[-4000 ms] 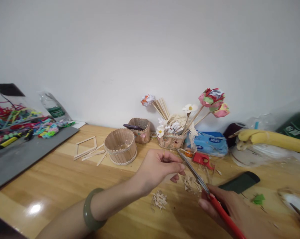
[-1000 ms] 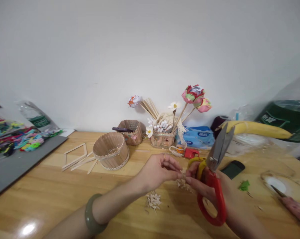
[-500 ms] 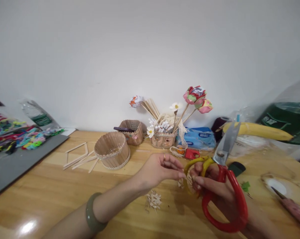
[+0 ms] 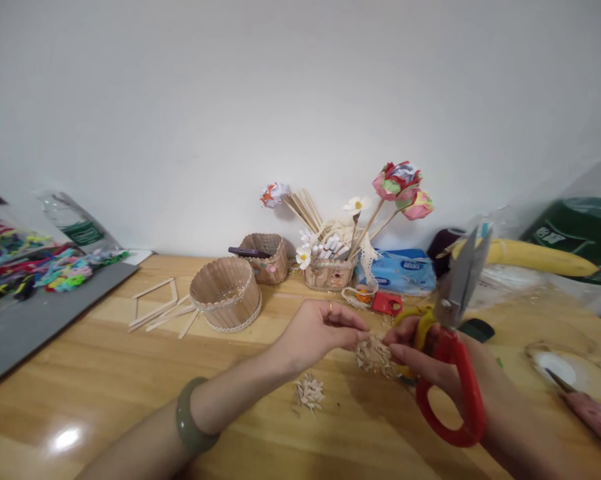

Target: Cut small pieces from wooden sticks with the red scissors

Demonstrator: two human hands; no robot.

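Observation:
My right hand (image 4: 438,367) grips a pair of scissors (image 4: 458,390) with red and yellow handles, and the blades point up, slightly apart. The tips of that hand's thumb and forefinger come together beside a pile of short wood clippings (image 4: 375,357). My left hand (image 4: 320,337), with a ring on one finger, has its thumb and fingertips pinched at the left edge of this pile. Anything between them is too small to make out. A smaller heap of pale wood clippings (image 4: 310,392) lies on the table below my left hand.
A round wooden-slat basket (image 4: 225,300) stands left of centre, with thin sticks (image 4: 160,310) beside it. Behind are a small basket (image 4: 275,267), a flower-filled basket (image 4: 330,275) and a blue tissue pack (image 4: 403,272). A pointed tool (image 4: 588,410) lies far right.
The scissors have shifted and turned, and their blades look more apart. My right hand has moved slightly, showing more of the larger clippings pile. My left hand stays pinched. The view has tilted slightly.

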